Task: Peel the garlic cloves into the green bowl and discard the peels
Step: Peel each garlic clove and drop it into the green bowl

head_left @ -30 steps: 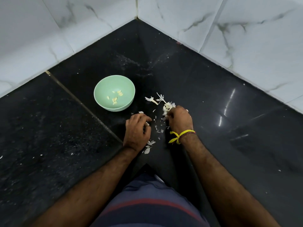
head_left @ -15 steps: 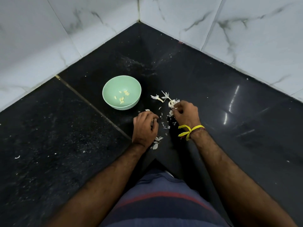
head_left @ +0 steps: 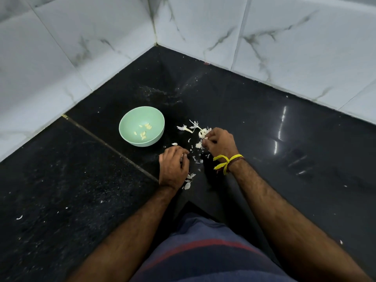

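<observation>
Step in hand, judged: peeling, mid-batch. Round pale-green bowl (head_left: 130, 137) at 10 o'clock from both hands, holding several peeled yellowish garlic cloves (head_left: 144, 131). Right hand (head_left: 219, 141) curled, pinching at the white remnant of the garlic bulb (head_left: 203, 132) at 12 o'clock of its knuckles. Left hand (head_left: 173, 165) clenched; contents hidden, cannot tell what is held. White papery peels (head_left: 189, 181) scattered on the black speckled stone counter (head_left: 264, 139) between and beside the hands. Next, probably: free a clove, strip skin, drop into bowl; peels not yet gathered.
</observation>
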Available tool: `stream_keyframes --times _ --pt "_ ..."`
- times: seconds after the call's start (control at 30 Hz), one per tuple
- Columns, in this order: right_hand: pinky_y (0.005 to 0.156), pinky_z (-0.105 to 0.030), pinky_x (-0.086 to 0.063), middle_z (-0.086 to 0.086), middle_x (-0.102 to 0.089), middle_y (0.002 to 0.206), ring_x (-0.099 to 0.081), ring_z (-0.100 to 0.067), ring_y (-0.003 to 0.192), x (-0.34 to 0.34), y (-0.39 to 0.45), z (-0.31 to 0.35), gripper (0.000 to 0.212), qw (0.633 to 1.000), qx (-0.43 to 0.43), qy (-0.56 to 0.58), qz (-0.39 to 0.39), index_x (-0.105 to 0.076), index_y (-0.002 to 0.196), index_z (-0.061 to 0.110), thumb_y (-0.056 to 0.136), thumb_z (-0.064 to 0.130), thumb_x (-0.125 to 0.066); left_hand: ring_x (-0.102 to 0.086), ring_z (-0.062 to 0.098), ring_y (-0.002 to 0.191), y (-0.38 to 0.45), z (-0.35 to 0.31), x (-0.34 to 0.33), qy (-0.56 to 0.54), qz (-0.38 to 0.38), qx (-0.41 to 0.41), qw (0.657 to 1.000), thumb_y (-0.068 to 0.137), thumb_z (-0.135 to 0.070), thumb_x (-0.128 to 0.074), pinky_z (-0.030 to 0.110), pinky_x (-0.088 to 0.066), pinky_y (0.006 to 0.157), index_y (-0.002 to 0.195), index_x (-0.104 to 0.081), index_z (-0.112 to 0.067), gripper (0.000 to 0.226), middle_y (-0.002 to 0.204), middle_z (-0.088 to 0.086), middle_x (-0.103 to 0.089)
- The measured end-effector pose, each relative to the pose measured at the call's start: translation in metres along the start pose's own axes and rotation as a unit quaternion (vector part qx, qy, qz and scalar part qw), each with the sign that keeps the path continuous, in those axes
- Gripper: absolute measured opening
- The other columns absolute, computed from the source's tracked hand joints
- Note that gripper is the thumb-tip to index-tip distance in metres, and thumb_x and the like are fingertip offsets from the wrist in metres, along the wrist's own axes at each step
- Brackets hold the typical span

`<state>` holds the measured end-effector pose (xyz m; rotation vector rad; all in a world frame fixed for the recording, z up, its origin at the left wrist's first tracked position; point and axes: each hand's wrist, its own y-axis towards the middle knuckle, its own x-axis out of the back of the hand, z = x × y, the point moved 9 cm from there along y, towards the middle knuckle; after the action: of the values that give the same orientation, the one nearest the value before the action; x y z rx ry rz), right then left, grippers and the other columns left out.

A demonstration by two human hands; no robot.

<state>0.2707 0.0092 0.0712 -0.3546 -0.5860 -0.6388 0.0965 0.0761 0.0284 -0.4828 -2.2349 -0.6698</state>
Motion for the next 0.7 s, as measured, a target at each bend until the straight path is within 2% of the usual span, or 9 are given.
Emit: stream_keyframes --times 0.07,0.2,0.3,0.4,0.57,0.7 --pt "0.083 -0.031 -0.058 -0.002 -0.075 0.084 -0.07 -0.015 0.084 -0.002 -0.001 -0.001 0.005 1.0 0.0 -0.013 0.016 -0.072 0.088 0.015 0.085 0.011 -0.072 -0.056 0.02 0.108 0.0 0.001 0.0 -0.002 -0.001 0.003 1.0 0.091 -0.029 -0.046 0.039 -0.038 0.09 0.1 -0.07 -0.018 0.027 0.107 -0.001 -0.065" --pt "0.089 -0.024 -0.052 -0.005 -0.075 0.1 -0.068 -0.016 0.096 -0.004 -0.006 -0.001 0.016 0.999 0.019 -0.031 0.028 -0.076 0.101 0.01 0.09 0.006 -0.066 -0.057 0.02 0.107 -0.001 0.0 0.0 0.001 0.005 0.002 1.0 0.091 -0.029 -0.046 0.039 -0.037 0.091 0.1 -0.069 -0.019 0.027 0.108 -0.002 -0.065" --pt "0.082 -0.021 -0.051 -0.005 -0.075 0.088 -0.068 -0.012 0.086 -0.001 -0.011 -0.004 0.015 1.0 0.006 -0.013 0.019 -0.075 0.102 0.009 0.087 0.008 -0.07 -0.057 0.02 0.107 -0.001 -0.001 0.002 -0.003 0.001 0.001 1.0 0.092 -0.03 -0.046 0.038 -0.036 0.091 0.102 -0.07 -0.02 0.027 0.11 -0.002 -0.065" --pt "0.072 -0.02 -0.053 0.003 -0.072 0.072 -0.067 -0.004 0.07 -0.002 -0.017 -0.012 0.005 1.0 -0.004 0.005 0.022 -0.074 0.087 0.015 0.084 0.012 -0.075 -0.056 0.019 0.108 -0.007 -0.004 0.006 -0.012 -0.008 -0.001 1.0 0.093 -0.03 -0.046 0.036 -0.036 0.093 0.105 -0.07 -0.019 0.029 0.111 -0.002 -0.066" --pt "0.077 -0.039 -0.061 0.001 -0.074 0.074 -0.072 -0.017 0.076 -0.014 -0.026 -0.036 0.009 0.997 -0.045 0.032 0.061 -0.076 0.079 0.024 0.08 0.016 -0.08 -0.056 0.019 0.108 -0.02 0.0 0.01 -0.01 -0.013 0.01 1.0 0.094 -0.028 -0.051 0.03 -0.032 0.093 0.107 -0.069 -0.019 0.023 0.111 -0.002 -0.066" --pt "0.078 -0.043 -0.06 -0.004 -0.073 0.078 -0.071 -0.022 0.079 -0.021 -0.03 -0.041 0.008 0.995 -0.049 -0.002 0.086 -0.076 0.082 0.025 0.08 0.019 -0.08 -0.055 0.019 0.109 -0.016 0.005 0.009 -0.018 -0.007 0.034 0.999 0.093 -0.029 -0.051 0.031 -0.031 0.094 0.107 -0.068 -0.02 0.024 0.112 -0.003 -0.065"
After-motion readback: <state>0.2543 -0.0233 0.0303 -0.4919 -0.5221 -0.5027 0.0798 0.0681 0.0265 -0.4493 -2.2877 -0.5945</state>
